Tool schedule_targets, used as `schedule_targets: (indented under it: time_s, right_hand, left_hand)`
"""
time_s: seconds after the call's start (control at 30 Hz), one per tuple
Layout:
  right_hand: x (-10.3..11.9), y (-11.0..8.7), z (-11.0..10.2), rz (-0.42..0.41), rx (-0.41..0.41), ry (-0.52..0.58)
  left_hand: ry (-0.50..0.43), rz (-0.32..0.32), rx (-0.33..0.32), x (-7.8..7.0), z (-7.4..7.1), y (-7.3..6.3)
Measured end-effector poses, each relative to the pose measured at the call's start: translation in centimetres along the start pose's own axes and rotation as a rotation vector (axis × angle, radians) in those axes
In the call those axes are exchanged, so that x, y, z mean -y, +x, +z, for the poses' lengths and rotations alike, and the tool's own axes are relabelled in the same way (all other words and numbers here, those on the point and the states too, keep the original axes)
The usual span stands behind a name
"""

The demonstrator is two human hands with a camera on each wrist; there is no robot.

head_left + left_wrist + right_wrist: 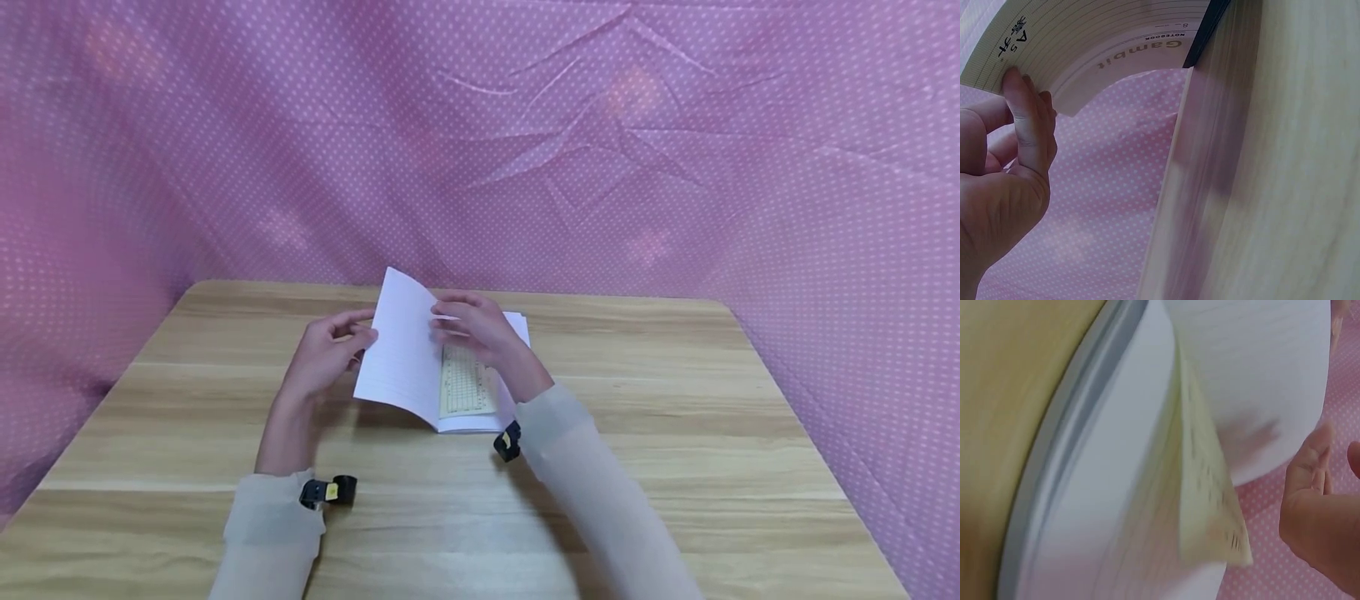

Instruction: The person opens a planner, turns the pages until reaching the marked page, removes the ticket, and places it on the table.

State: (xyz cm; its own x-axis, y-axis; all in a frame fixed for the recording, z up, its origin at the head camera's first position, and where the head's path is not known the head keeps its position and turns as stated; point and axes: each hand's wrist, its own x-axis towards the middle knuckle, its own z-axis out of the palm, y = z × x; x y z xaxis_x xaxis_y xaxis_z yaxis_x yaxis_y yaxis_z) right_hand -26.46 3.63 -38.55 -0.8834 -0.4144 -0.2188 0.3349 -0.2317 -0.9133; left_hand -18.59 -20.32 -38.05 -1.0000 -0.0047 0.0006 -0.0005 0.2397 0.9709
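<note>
A notebook (405, 346) with lined white pages lies open on the table, its left part lifted upright and bowed. My left hand (327, 354) pinches the outer edge of that raised part between thumb and fingers. In the left wrist view the raised cover (1129, 59) reads "Gambit" and "NOTEBOOK". A pale yellow sheet (465, 387) with a printed grid lies against the right-hand pages beside the fold, tilted up from them in the right wrist view. My right hand (480, 329) hovers over its upper part with fingers loosely extended, apart from the sheet in the right wrist view (1322, 512).
A wooden table (675, 467) with rounded far corners bears the notebook. Pink dotted cloth (480, 167) hangs behind it and at both sides. Each wrist carries a black camera strap, the left one (327, 492) and the right one (507, 442).
</note>
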Motion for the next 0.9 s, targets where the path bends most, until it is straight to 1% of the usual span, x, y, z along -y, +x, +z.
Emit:
schedule_targets:
  time_s: [0.13, 0.23, 0.37, 0.6, 0.77, 0.9]
  right_hand:
    - [0.6, -0.5, -1.2, -0.013, -0.024, -0.033]
    - [1.0, -0.7, -2.0, -0.022, -0.062, -0.049]
    - [1.2, -0.8, -2.8, -0.018, -0.092, -0.030]
    - [1.3, -1.0, -4.3, -0.037, -0.133, 0.042]
    - [1.4, -1.4, -5.3, -0.043, -0.140, 0.046]
    - [1.4, -1.5, -6.1, -0.041, -0.164, 0.055]
  left_hand:
    - [-0.003, 0.013, 0.014, 0.1, 0.0, 0.1]
    - [-0.010, 0.013, 0.024, 0.2, 0.0, 0.1]
    - [-0.015, 0.005, 0.020, 0.3, 0.0, 0.1]
    - [0.006, 0.004, 0.021, 0.2, -0.1, 0.0]
    - [0.006, 0.002, 0.023, -0.1, -0.1, -0.1]
    - [0.003, -0.007, 0.027, -0.1, -0.1, -0.1]
